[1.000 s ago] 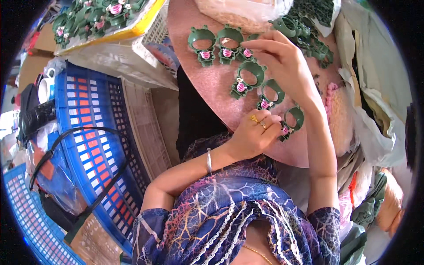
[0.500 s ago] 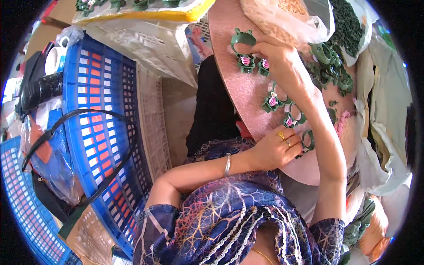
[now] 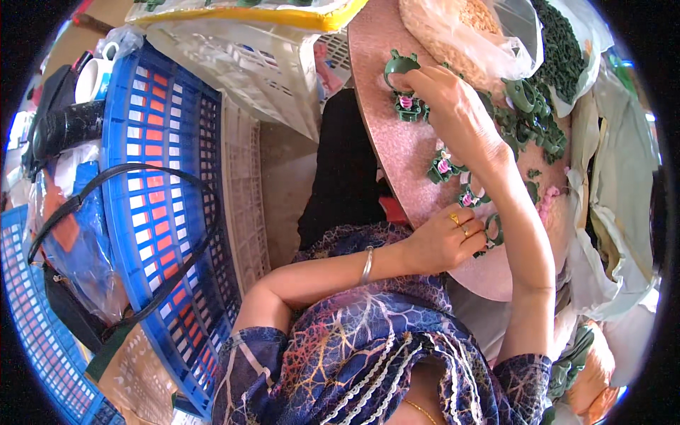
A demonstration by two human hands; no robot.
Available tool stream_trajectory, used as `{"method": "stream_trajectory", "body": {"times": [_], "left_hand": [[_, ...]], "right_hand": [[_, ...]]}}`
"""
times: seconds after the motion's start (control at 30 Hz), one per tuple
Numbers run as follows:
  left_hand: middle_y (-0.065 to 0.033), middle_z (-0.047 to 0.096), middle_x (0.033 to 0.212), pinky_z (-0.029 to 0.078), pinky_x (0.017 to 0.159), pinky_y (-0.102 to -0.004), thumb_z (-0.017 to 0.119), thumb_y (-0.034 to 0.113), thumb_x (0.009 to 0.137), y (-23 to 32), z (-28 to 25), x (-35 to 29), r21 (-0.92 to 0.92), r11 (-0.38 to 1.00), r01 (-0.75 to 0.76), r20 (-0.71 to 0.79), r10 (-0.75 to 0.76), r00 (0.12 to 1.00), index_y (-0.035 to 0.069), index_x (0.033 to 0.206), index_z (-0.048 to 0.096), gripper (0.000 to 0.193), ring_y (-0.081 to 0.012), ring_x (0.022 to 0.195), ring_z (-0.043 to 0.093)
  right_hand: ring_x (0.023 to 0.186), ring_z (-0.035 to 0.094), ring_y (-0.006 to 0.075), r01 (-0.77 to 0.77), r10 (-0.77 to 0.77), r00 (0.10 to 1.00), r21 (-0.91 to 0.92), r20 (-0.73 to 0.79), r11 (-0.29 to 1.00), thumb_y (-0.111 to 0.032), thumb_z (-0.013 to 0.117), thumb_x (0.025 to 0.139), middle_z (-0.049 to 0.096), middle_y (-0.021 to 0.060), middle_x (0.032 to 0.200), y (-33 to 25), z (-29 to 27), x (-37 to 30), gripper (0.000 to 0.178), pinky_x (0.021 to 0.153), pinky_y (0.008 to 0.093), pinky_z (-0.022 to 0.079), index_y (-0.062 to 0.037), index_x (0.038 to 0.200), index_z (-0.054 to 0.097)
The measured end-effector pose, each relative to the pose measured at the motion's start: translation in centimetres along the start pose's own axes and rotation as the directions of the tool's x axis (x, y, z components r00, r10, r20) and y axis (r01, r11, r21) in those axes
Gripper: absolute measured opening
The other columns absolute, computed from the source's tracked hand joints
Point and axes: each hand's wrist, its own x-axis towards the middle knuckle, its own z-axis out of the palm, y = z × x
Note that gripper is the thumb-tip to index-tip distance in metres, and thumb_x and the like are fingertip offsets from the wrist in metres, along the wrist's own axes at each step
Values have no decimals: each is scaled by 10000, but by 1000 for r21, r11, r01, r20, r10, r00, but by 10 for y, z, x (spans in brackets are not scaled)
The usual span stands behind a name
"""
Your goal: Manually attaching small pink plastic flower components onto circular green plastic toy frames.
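Observation:
My right hand (image 3: 457, 117) reaches to the far part of the round pink table, its fingers pinched at a green plastic ring piece (image 3: 401, 65). Just below those fingertips lies a similar green piece with a pink-and-white striped flower (image 3: 406, 106); another beside it is partly hidden by the hand. My left hand (image 3: 446, 239) rests curled at the near table edge, fingertips closed on a green ring piece (image 3: 494, 231) that it partly covers. Between my hands lie more green pieces with pink flowers (image 3: 443, 167), in a row along the edge.
A pile of green plastic parts (image 3: 538, 120) lies on the table's right. Behind it stand bags of tan pieces (image 3: 453, 32) and dark green pieces (image 3: 559, 49). A blue basket (image 3: 159, 177) stands to my left, and a white crate (image 3: 262, 78) beyond. Pink bits (image 3: 547, 202) lie at right.
The view has shifted slightly, moving the table rightward in the picture. My right fingertips have come closer over the far ring and flower pieces. My left hand stays at the near piece.

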Motion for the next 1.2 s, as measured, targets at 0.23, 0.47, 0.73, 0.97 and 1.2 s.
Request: {"method": "stream_trajectory", "body": {"times": [0.23,0.47,0.73,0.97,1.2], "left_hand": [[-103,656,979,519,737,-385,734,131,729,0,0,1,13,1000,-4,1,4,1000,18,852,633,196,-263,899,609],[-88,658,969,515,726,-384,756,134,724,1,-1,1,-3,1000,12,7,-12,1000,22,851,638,206,-251,892,610],[-73,662,942,505,730,-382,773,147,756,0,0,2,26,1000,18,36,-19,999,34,870,638,210,-251,871,602],[-62,661,948,504,729,-380,783,134,755,2,-3,3,24,999,45,51,-47,998,39,885,638,216,-248,867,599],[-72,666,948,505,724,-374,788,134,747,1,-1,2,27,999,23,41,-24,999,38,871,642,215,-243,861,604]], "right_hand": [[932,648,391,-66,62,995,42,77,997,63,534,789,652,195,934,-1,-9,-1,334,803,453,523,-28,1094,633],[870,683,334,-380,380,925,-31,9,925,7,555,839,684,173,905,30,-41,-1,240,774,384,528,-13,1022,709],[892,656,350,-232,224,972,-152,-69,961,-9,624,778,631,141,931,56,13,-16,199,772,424,525,-44,945,727],[838,650,348,-160,132,974,-147,-184,976,-22,649,809,628,152,893,59,18,-15,145,736,419,518,-39,950,680],[655,629,340,-326,339,934,114,-111,938,-14,590,902,659,186,834,49,-14,-32,122,645,400,508,-3,1003,656]]}}
